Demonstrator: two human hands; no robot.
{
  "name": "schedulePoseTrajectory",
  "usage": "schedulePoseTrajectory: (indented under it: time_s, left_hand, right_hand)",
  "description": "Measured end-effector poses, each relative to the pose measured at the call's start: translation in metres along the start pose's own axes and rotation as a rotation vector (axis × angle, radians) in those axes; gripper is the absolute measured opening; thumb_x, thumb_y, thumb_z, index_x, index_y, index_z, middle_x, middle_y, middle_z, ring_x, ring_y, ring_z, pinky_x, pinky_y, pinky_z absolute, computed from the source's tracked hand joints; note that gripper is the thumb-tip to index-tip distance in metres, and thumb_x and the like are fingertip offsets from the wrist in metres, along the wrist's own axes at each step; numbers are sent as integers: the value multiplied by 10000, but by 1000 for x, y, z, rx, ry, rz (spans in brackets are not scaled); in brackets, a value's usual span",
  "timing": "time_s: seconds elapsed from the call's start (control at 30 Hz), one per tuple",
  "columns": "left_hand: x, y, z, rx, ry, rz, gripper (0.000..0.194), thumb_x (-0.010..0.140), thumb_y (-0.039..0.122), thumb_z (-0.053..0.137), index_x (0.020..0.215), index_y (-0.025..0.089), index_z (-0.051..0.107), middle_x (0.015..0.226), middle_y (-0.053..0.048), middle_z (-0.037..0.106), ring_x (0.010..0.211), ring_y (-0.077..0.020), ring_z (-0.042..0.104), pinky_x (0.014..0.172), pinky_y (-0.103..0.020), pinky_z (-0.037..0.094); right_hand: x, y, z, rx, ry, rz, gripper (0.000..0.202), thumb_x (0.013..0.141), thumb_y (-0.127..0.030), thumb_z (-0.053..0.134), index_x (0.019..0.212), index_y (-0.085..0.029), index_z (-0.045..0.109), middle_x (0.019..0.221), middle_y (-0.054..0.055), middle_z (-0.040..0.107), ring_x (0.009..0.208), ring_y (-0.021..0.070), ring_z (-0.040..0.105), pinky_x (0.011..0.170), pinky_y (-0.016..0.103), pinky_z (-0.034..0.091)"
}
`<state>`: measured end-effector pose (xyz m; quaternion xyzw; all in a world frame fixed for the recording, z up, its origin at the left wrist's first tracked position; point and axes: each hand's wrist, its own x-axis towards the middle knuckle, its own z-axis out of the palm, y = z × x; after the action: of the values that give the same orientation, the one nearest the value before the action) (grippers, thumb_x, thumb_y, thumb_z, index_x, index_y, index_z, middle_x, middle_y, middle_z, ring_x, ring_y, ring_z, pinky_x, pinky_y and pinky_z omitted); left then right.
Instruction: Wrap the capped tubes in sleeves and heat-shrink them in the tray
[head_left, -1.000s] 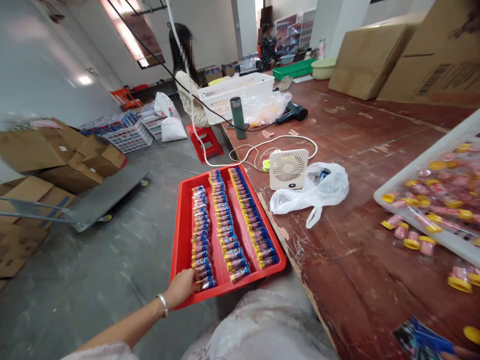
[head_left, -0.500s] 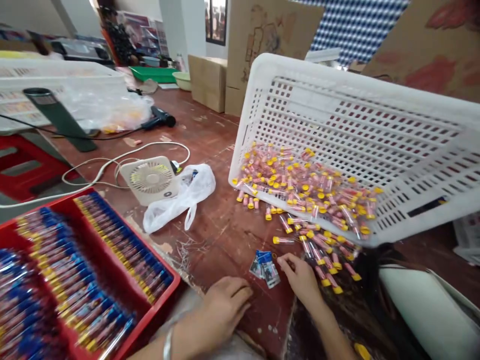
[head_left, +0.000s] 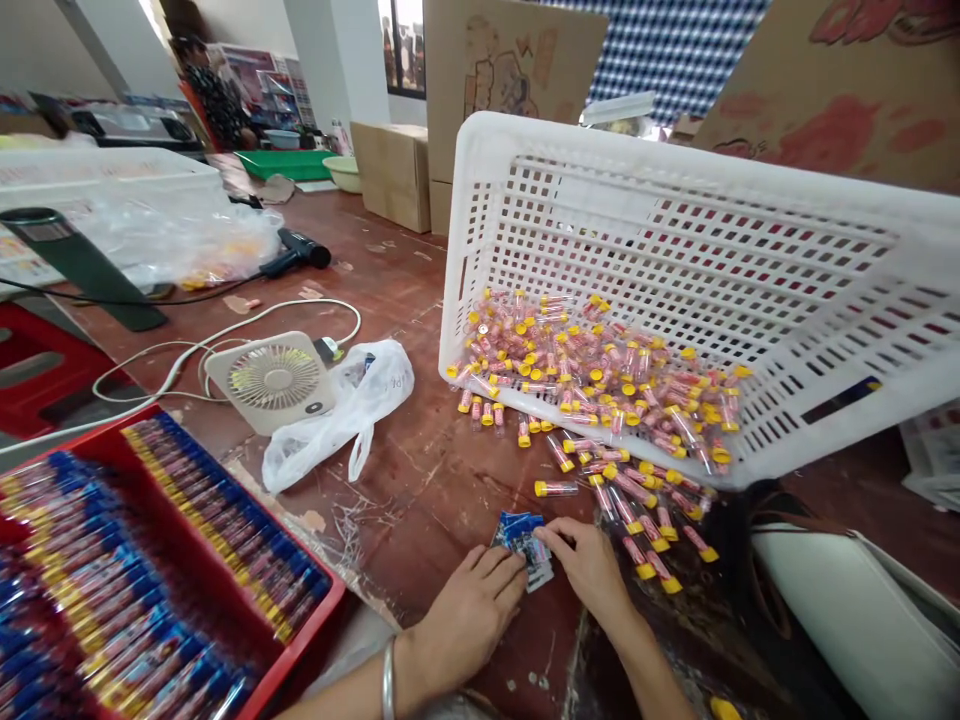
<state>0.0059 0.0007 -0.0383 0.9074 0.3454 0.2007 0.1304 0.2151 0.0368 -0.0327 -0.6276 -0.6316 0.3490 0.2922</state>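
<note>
Close together, both hands are at a small pile of blue printed wrappers (head_left: 537,570) on the reddish-brown surface (head_left: 442,480). The left hand (head_left: 476,610), with a silver bangle (head_left: 388,680) at its wrist, lies palm down, its fingers nearly straight and reaching onto the pile's left edge; its thumb is hidden, so whether it grips anything cannot be told. The right hand (head_left: 589,565) touches the upper right edge of the pile, thumb and forefinger brought near each other and the other fingers curled in; whether a wrapper is pinched between them is unclear.

Just beyond the right hand, loose clear tubes (head_left: 559,488) with yellow caps and pink contents lie scattered. Behind them a white slatted basket (head_left: 453,280) stands tipped, its open side facing the hands, more such tubes heaped inside. To the left of the left hand, a red tray (head_left: 307,630) holds rows of blue-wrapped tubes (head_left: 225,530). Ahead of the left hand and farther left are a white plastic bag (head_left: 382,385) and, touching it, a small fan (head_left: 277,380). Right of the right hand sits a pale bag (head_left: 847,600).
</note>
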Motion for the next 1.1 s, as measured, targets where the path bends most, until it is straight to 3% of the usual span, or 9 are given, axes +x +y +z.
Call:
schedulePoseTrajectory:
  time_s: [0.17,0.33,0.43,0.57,0.73,0.8,0.93,1.1]
  left_hand:
    - [41,-13,-9,-47,7,-66,177,972,222,481,1037,195,643,968,-46,694,920,-206,592,850,-348,465]
    - [114,-26,-6,-39,7,-186,174,914,191,545,1058,153,635,1018,-111,676,981,-277,573,851,-414,476]
    - [133,-27,-2,-78,4,-206,191,867,93,546,1020,133,652,987,-131,685,962,-287,600,841,-421,482]
    - [111,-29,-15,-203,41,-302,209,871,103,556,1047,162,653,1002,-94,695,918,-231,641,830,-348,496]
    - [50,-18,-40,-972,169,-578,197,849,296,655,1015,192,675,987,-55,725,887,-210,663,786,-288,502]
    - [32,-8,-43,-1148,181,-631,250,808,355,701,989,183,688,980,-64,734,903,-222,664,807,-293,498]
    - [17,9,-36,-1250,222,-700,300,747,387,757,958,180,706,957,-71,743,880,-221,663,799,-287,492]
    - [15,10,-27,-1313,323,-713,314,723,395,781,945,184,710,933,-60,741,869,-210,661,783,-273,495]
  right_hand:
    - [-12,3,-19,103,52,11,420,886,-512,562,593,-211,561,629,-9,511,631,192,463,604,297,310]
    - [-25,6,-34,263,149,82,420,831,-557,642,621,-195,620,587,-21,497,599,168,408,567,285,295]
    - [-28,8,-37,411,215,152,424,775,-575,702,617,-185,655,506,-45,439,512,127,331,493,262,246]
    - [-22,5,-33,663,332,251,439,648,-601,796,669,-172,705,590,15,589,493,106,352,417,227,186]
    - [-7,-11,-17,963,431,325,440,507,-546,907,710,-196,733,791,78,727,557,107,495,388,177,232]
    - [-3,-20,-8,1052,435,343,420,500,-521,924,707,-211,732,816,66,741,585,110,539,385,161,258]
    - [0,-38,9,1154,396,360,417,517,-502,932,766,-217,757,835,57,746,646,133,597,398,162,329]
    - [-5,-55,18,1198,352,346,398,548,-497,926,783,-215,772,811,54,735,610,123,566,403,171,342]
